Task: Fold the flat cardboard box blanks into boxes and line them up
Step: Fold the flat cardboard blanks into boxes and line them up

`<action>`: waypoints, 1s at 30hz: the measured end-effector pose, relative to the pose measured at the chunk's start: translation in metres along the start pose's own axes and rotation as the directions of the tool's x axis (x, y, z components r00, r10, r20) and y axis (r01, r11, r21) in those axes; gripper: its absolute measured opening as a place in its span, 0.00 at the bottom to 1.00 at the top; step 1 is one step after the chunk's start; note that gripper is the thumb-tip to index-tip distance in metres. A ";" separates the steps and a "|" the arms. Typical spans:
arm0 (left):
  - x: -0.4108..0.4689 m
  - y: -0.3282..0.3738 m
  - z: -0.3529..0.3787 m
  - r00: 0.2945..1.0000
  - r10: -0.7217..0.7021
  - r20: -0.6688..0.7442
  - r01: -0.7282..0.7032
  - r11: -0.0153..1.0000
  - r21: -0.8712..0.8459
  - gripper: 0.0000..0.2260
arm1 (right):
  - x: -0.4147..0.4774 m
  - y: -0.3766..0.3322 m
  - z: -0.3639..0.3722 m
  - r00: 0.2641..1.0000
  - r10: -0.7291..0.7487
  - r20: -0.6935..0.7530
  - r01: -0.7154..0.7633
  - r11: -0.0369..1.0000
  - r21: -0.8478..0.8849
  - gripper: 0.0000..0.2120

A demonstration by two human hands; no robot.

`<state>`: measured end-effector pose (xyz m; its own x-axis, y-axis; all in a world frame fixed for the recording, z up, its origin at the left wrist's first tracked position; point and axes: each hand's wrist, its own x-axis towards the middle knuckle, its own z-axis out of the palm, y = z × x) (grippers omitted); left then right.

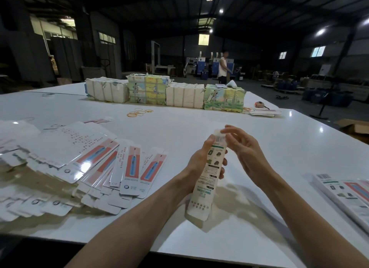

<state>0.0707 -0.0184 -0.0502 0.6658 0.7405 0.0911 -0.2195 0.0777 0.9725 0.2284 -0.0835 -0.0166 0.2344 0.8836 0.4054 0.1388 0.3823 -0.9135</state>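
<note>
A long, narrow box (205, 190) is held above the white table (199, 118), its lower end towards the person and its upper end tilted away and slightly right. The left hand (201, 160) grips it around the middle. The thumb lies up the left edge, and the fingers are curled round the back, their tips (224, 163) showing at the right edge.

Above those fingers, the right hand (245, 154) reaches the top end. Its forefinger and thumb are curved together, pinching the small end flap (218, 133), and the other fingers are loosely curled behind.

The face of the box is pale cream. There is a barcode just below the pinching fingertips, then a green band and small dark product pictures between the left thumb and fingers. Below the grip are blocks of fine print, teal lettering and a row of tiny icons. Whether the bottom end is closed cannot be told.

Left of the left hand, flat blanks (127, 168) lie fanned, white with red-and-blue panels. Right of the right hand, at the table edge, folded boxes (343, 192) lie side by side.
</note>
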 end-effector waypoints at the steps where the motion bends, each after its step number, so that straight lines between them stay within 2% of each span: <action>1: 0.001 0.000 -0.002 0.998 0.021 -0.056 -0.023 0.999 -0.037 0.30 | -0.001 0.003 0.003 1.000 0.001 -0.030 -0.001 1.000 -0.011 0.19; 3: 0.002 0.000 -0.004 0.992 0.057 -0.109 -0.066 0.995 -0.079 0.29 | -0.005 0.007 0.008 0.999 0.014 -0.044 -0.017 0.998 -0.062 0.27; 4: 0.002 0.000 -0.004 0.991 0.074 -0.111 -0.081 0.995 -0.062 0.29 | -0.008 0.010 0.011 1.000 0.013 -0.014 -0.014 0.996 -0.090 0.27; 6: 0.002 -0.001 -0.003 0.989 0.093 -0.111 -0.094 0.995 -0.008 0.29 | -0.013 0.017 0.017 0.998 -0.013 0.057 0.018 0.994 -0.103 0.26; 9: 0.001 -0.002 0.000 0.993 0.065 -0.102 -0.067 0.998 -0.018 0.30 | -0.015 0.020 0.022 0.999 -0.039 0.031 0.040 0.999 -0.028 0.24; 12: 0.002 -0.004 0.002 0.988 0.132 -0.080 -0.127 0.989 0.069 0.28 | -0.014 0.018 0.018 1.000 -0.018 0.019 0.018 1.000 -0.001 0.26; 16: 0.002 -0.006 0.003 0.973 0.225 -0.055 -0.216 0.967 0.136 0.32 | -0.014 0.020 0.013 0.997 -0.040 0.065 0.045 0.997 -0.070 0.25; 20: 0.001 -0.006 -0.001 0.949 0.309 -0.066 -0.293 0.940 0.176 0.27 | -0.015 0.022 0.017 0.995 -0.037 0.098 0.041 0.998 -0.044 0.24; 24: 0.000 -0.002 -0.001 0.944 0.330 0.021 -0.328 0.926 0.186 0.23 | -0.014 0.021 0.017 0.995 -0.070 0.071 0.073 0.997 -0.038 0.22; 30: 0.000 -0.003 0.002 0.962 0.216 0.169 -0.236 0.966 0.109 0.40 | -0.012 0.023 0.011 0.999 -0.022 0.048 0.020 0.999 0.031 0.17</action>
<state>0.0729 -0.0195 -0.0529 0.7134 0.6163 0.3335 -0.2912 -0.1723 0.9410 0.2185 -0.0823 -0.0423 0.1846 0.8871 0.4230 0.1135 0.4082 -0.9058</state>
